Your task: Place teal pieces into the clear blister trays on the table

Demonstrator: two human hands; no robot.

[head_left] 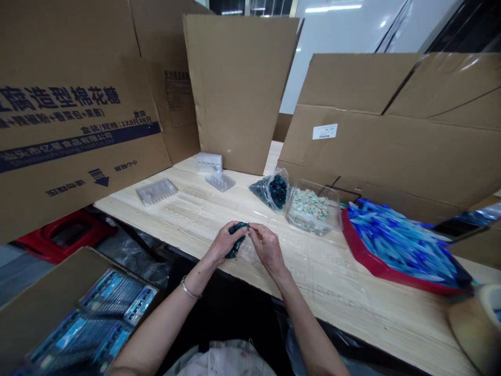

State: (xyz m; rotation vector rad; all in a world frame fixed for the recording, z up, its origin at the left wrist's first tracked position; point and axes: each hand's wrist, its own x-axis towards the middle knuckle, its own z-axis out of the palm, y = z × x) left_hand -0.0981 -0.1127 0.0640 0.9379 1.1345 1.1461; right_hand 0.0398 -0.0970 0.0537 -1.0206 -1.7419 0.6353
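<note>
My left hand (224,243) is closed round a bunch of small dark teal pieces (237,239) just above the wooden table (352,292). My right hand (266,245) meets it from the right, its fingertips pinched on the top of the same bunch. A silver bracelet sits on my left wrist. Clear plastic trays lie flat on the table under and around both hands.
Behind the hands stand a clear bag of dark teal pieces (274,190), a clear box of pale small parts (311,209) and a red tray of blue sticks (403,245). Empty clear trays (156,190) lie at the left. Cardboard boxes (238,89) wall the table; a box of packaged goods (102,318) sits lower left.
</note>
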